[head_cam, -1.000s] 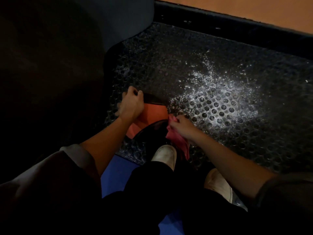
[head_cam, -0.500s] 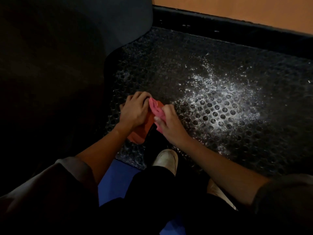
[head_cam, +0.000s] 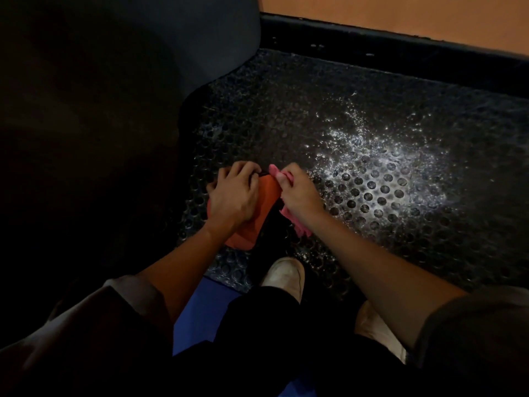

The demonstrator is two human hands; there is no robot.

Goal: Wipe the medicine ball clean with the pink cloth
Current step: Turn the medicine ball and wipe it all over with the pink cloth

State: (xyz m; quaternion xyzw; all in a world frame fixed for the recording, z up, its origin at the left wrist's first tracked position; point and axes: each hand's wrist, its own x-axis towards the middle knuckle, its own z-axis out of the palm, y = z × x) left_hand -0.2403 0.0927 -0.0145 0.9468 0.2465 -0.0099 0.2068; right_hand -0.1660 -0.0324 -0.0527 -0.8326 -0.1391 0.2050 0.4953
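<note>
The medicine ball (head_cam: 259,216), orange and black, rests on the studded black mat just ahead of my feet. My left hand (head_cam: 233,197) lies over its upper left side, fingers curled over the top, holding it steady. My right hand (head_cam: 299,191) is closed on the pink cloth (head_cam: 279,176), pressing it against the ball's upper right side. One end of the cloth sticks up above my fingers; the other end hangs below my wrist. Most of the ball's black part is lost in shadow.
The black studded rubber mat (head_cam: 372,138) carries a white powdery patch (head_cam: 380,167) to the right of the ball. A black baseboard (head_cam: 400,53) and orange wall run along the back. My white shoes (head_cam: 284,275) stand just behind the ball, on a blue mat (head_cam: 200,310).
My right hand has carried the cloth from the ball's lower right up to its top right. My left hand has shifted lower over the ball, which has turned to show less orange.
</note>
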